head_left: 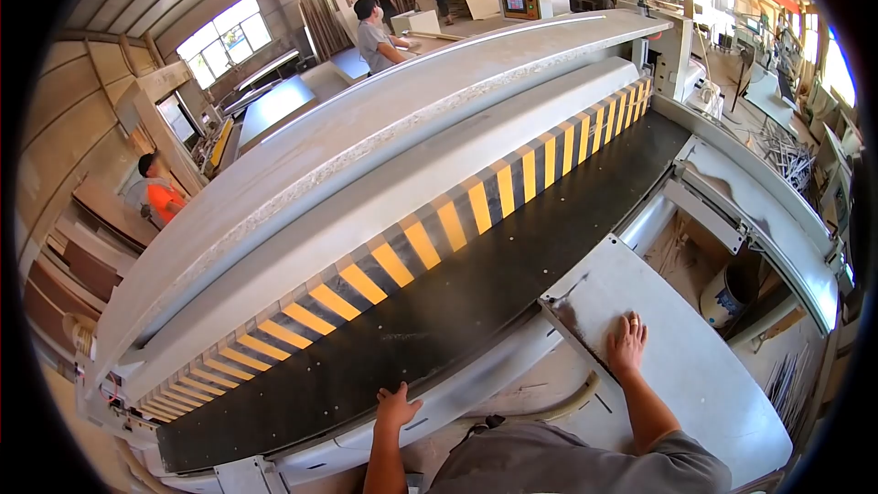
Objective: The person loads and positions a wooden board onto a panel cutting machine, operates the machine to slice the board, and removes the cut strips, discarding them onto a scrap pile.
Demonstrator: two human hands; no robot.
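Observation:
My left hand [396, 407] is at the front edge of the black machine bed [512, 270], with its fingers spread and nothing in them. Flat on a pale grey side table [672, 329] lies my right hand [627, 343], fingers extended, a ring on one finger. Along the back of the bed hangs a yellow-and-black striped guard [448, 224] beneath the machine's long white beam [402, 178]. A long pale board-like cover [366, 123] with a rough edge runs above that beam.
Beyond the machine stand a person in a grey shirt [373, 37] and, at left, a person in an orange top [163, 197]. A control panel [521, 5] is at the back. To the right are a bucket [729, 293], metal rails [759, 210] and a scrap pile [786, 160].

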